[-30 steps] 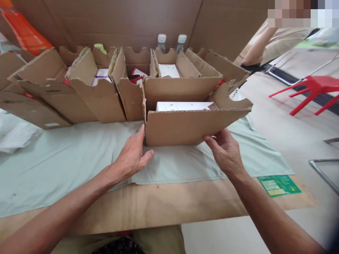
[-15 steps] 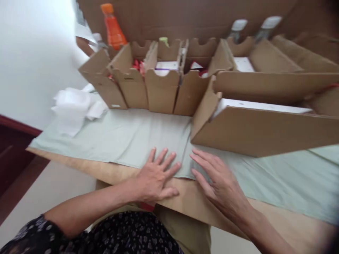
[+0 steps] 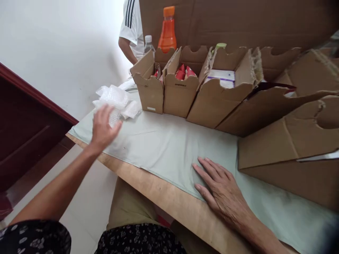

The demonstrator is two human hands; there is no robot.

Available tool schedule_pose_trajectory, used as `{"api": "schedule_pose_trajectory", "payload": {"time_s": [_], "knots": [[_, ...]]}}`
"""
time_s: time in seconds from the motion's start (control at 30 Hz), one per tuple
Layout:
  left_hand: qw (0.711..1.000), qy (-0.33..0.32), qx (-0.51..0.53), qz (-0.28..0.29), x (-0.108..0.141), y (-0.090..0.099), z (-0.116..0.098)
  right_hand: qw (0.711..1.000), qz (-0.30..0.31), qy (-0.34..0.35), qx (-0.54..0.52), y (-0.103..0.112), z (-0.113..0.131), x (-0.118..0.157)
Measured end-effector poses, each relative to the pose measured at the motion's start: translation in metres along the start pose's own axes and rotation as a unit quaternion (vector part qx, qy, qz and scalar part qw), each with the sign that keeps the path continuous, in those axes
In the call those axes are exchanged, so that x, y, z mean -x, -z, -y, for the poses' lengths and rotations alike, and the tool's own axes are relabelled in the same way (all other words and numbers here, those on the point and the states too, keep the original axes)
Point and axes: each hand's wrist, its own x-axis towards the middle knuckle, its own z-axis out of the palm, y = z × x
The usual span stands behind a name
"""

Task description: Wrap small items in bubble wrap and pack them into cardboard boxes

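Note:
My left hand (image 3: 102, 127) reaches over the left part of the table, beside and partly in front of a crumpled heap of bubble wrap (image 3: 116, 96). Its fingers are stretched out, with nothing in them; whether the fingertips touch the wrap I cannot tell. My right hand (image 3: 219, 187) lies flat with fingers spread on the pale green cloth (image 3: 169, 141) near the table's front edge. To its right stands a large cardboard box (image 3: 278, 141).
Along the back runs a row of open cardboard bins (image 3: 180, 98), holding red packets (image 3: 182, 73) and white-and-purple boxes (image 3: 221, 74). Behind them stand an orange bottle (image 3: 167, 33) and a clear bottle (image 3: 148, 45). A person in a white sleeve (image 3: 130, 26) is beyond the left end.
My left hand has left the cloth at the front and moved left to the bubble wrap. My right hand stays on the cloth. The view has turned left, bringing another person into sight.

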Motion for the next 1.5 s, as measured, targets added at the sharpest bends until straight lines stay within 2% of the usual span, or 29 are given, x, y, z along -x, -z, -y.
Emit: {"api": "schedule_pose_trajectory", "payload": {"time_s": [0.1,0.17,0.23,0.37,0.5,0.6,0.7,0.8,0.93,1.1,1.27,1.33,1.4,1.47,1.5], "knots": [[0.987,0.148,-0.032,-0.059,-0.063,-0.004,0.046,1.000,-0.021,0.010,-0.004,0.002,-0.002,-0.005],[0.976,0.207,-0.027,-0.059,-0.084,-0.010,0.058,0.999,-0.033,0.011,-0.012,0.003,-0.003,-0.008],[0.974,0.215,-0.026,-0.064,-0.089,-0.013,0.057,0.999,-0.038,0.006,-0.019,0.003,-0.003,-0.009],[0.983,0.136,-0.053,-0.108,-0.078,-0.003,0.045,0.999,-0.043,0.000,-0.019,0.001,-0.004,-0.007],[0.992,0.087,-0.062,-0.061,-0.072,0.013,0.030,0.998,-0.040,-0.022,-0.046,-0.001,-0.004,-0.004],[0.995,0.066,-0.066,-0.039,-0.079,0.013,0.018,0.995,-0.024,-0.049,-0.079,0.000,-0.002,-0.003],[0.996,0.079,-0.038,-0.033,-0.092,0.009,0.011,0.993,-0.032,-0.060,-0.098,0.001,-0.001,-0.002],[0.990,0.142,0.003,0.001,-0.095,0.010,0.020,0.991,-0.051,-0.070,-0.106,0.000,-0.001,0.000],[0.979,0.196,-0.002,0.054,-0.069,0.018,0.044,0.989,-0.064,-0.075,-0.112,-0.002,-0.002,0.001],[0.979,0.191,-0.042,0.063,-0.032,0.009,0.057,0.986,-0.078,-0.074,-0.125,-0.001,-0.003,0.000],[0.984,0.161,-0.056,0.045,-0.036,-0.007,0.043,0.985,-0.065,-0.088,-0.137,0.003,-0.001,-0.001],[0.986,0.152,-0.057,0.030,-0.039,0.000,0.033,0.984,-0.063,-0.093,-0.140,0.003,-0.002,-0.002],[0.990,0.132,-0.037,0.024,-0.036,0.017,0.018,0.984,-0.065,-0.093,-0.140,0.001,-0.002,-0.002],[0.992,0.111,0.020,0.053,-0.028,0.042,-0.004,0.983,-0.068,-0.093,-0.143,0.000,-0.003,-0.001],[0.989,0.105,0.062,0.088,-0.022,0.055,-0.018,0.982,-0.071,-0.094,-0.147,-0.001,-0.003,-0.001]]}}
